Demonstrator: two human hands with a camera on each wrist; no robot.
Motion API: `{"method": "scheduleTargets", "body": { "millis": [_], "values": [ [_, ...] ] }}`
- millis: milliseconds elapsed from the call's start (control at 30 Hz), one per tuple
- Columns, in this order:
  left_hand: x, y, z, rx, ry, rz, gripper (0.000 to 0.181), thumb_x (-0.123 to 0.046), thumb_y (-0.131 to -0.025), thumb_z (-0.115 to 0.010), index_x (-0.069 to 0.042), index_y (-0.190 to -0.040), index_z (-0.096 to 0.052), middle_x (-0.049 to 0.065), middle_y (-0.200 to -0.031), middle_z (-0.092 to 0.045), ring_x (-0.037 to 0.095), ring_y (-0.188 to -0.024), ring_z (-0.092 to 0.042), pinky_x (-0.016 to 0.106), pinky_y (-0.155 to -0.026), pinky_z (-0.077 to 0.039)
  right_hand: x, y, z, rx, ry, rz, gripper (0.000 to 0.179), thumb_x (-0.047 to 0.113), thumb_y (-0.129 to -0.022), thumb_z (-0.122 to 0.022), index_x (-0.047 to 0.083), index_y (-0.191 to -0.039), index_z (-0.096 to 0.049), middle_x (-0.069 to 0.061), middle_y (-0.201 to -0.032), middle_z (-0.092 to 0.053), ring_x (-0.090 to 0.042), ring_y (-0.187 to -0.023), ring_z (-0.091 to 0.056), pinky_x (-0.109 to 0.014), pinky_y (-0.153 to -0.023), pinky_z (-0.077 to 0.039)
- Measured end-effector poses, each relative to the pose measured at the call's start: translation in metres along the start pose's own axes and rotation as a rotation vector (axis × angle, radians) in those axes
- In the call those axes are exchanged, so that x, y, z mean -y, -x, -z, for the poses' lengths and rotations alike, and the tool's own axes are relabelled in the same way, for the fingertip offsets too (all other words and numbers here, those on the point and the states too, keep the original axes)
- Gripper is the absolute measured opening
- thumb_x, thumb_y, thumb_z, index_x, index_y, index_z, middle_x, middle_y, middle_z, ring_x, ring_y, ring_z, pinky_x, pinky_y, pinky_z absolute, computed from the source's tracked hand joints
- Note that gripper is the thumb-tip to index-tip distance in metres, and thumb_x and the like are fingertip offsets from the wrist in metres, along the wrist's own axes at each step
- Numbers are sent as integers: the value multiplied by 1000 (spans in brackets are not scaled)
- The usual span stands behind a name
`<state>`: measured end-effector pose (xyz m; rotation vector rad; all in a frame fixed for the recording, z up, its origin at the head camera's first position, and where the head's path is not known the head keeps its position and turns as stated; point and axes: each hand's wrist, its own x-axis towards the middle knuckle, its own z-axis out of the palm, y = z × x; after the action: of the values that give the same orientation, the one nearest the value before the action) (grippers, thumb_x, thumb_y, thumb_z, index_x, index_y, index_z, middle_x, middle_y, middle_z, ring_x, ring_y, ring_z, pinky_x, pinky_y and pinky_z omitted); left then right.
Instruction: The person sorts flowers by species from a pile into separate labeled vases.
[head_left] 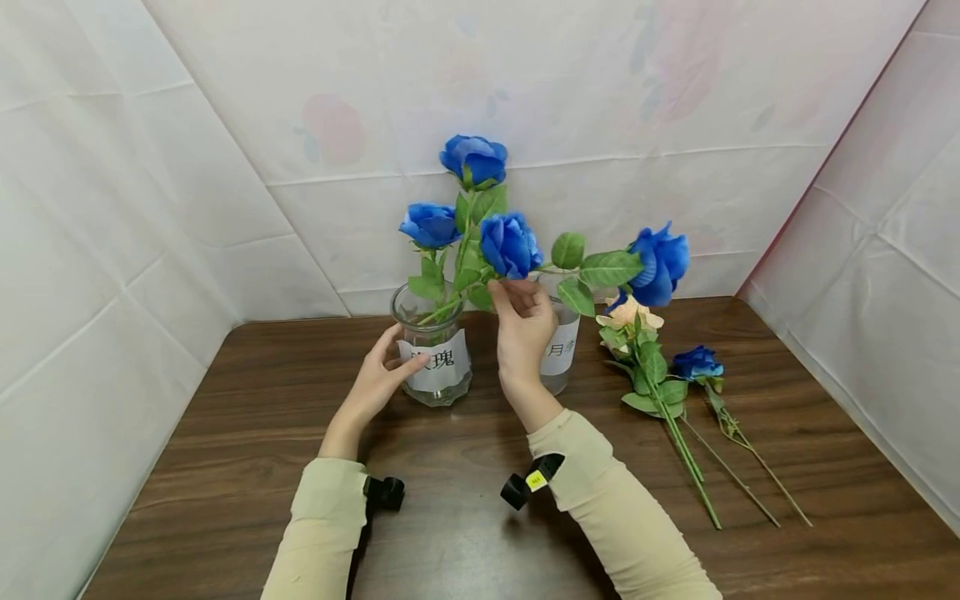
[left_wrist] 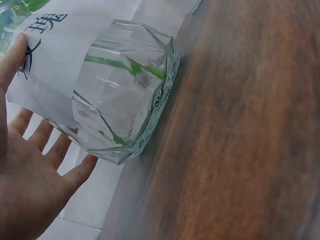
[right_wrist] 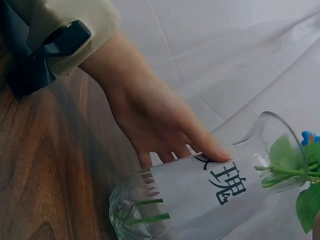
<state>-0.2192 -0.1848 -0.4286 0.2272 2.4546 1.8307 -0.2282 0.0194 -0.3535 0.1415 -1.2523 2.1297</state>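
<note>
A faceted glass vase (head_left: 438,395) with a white label stands on the table. My left hand (head_left: 377,377) holds it from the left, thumb on the label (left_wrist: 50,55) and fingers round the far side. Two blue roses (head_left: 474,160) rise above this vase, and green stem ends (right_wrist: 150,218) show through its glass. Close to its mouth, my right hand (head_left: 527,333) pinches a third blue rose (head_left: 512,244) just below the bloom; the fingertips are partly hidden. Behind that hand is a second labelled glass vase (head_left: 558,354), with a leaning blue rose (head_left: 660,267) above it to the right.
On the right of the wooden table (head_left: 450,533) lie a peach flower (head_left: 633,315) with long green stems and a smaller blue flower (head_left: 697,364) on a thin stem. White cloth (head_left: 360,100) hangs behind and at both sides.
</note>
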Motion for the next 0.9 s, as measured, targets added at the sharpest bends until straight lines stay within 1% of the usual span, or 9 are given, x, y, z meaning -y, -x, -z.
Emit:
{"method": "scheduleTargets", "body": {
  "millis": [100, 267, 367, 467, 567, 700, 767, 867, 900],
  "values": [
    [0, 1, 1, -2, -3, 3, 81, -34, -97, -65, -13, -159, -18, 17, -159, -21, 48, -138, -31, 59, -108, -36, -7, 0, -6, 19, 79, 1, 11, -1, -84, -78, 2, -91, -70, 3, -85, -71, -11, -80, -66, -24, -73, -55],
    [0, 1, 1, 5, 4, 6, 81, -34, -97, -65, -14, -159, -17, 16, -160, -21, 48, -139, -31, 60, -108, -35, -20, 3, -13, 48, 127, -22, 17, 1, -85, -77, -7, -97, -70, 4, -86, -69, -11, -82, -65, -25, -77, -54],
    [-1, 1, 2, 13, 11, 13, 80, -34, -97, -64, -16, -159, -17, 14, -161, -19, 47, -139, -30, 60, -108, -34, -22, 3, -16, 49, 135, -37, 18, 2, -85, -78, -8, -99, -71, -1, -88, -70, -11, -84, -65, -28, -79, -54],
    [-4, 1, 2, 21, 17, 24, 80, -32, -98, -64, -15, -160, -16, 15, -161, -18, 47, -140, -29, 60, -109, -34, -21, 1, -18, 75, 178, -67, 20, 7, -86, -78, -5, -101, -73, -6, -91, -71, -13, -85, -65, -29, -80, -54],
    [-16, 4, 1, 29, 16, 41, 79, -26, -99, -62, -10, -159, -14, 18, -161, -17, 48, -140, -28, 60, -109, -33, -23, 0, -18, 117, 256, -117, 22, 13, -86, -79, -1, -102, -75, -7, -92, -72, -14, -85, -65, -29, -78, -54],
    [-13, 3, 0, 16, 21, 10, 77, -27, -98, -63, -10, -159, -18, 18, -160, -21, 43, -141, -28, 58, -111, -32, -25, -2, -20, 120, 315, -212, 24, 19, -87, -79, 4, -104, -76, -5, -95, -72, -15, -85, -64, -32, -71, -54],
    [-6, 0, 0, 3, 28, -23, 76, -27, -98, -65, -11, -158, -21, 17, -158, -24, 39, -141, -29, 56, -112, -31, -25, -3, -22, 115, 300, -245, 25, 19, -87, -79, 3, -105, -75, -7, -96, -72, -16, -86, -64, -33, -70, -53],
    [-1, -2, 0, -11, 27, -54, 73, -25, -97, -65, -11, -157, -25, 18, -157, -27, 36, -140, -31, 55, -112, -31, -24, -6, -24, 118, 286, -263, 27, 18, -89, -77, 0, -108, -74, -9, -99, -71, -17, -90, -64, -32, -75, -54],
    [-1, -2, 0, -13, 28, -58, 73, -24, -97, -65, -11, -157, -25, 18, -156, -28, 36, -140, -32, 55, -112, -30, -24, -7, -23, 121, 282, -264, 27, 18, -90, -76, 0, -109, -74, -10, -101, -71, -17, -92, -64, -28, -76, -53]
  ]
}}
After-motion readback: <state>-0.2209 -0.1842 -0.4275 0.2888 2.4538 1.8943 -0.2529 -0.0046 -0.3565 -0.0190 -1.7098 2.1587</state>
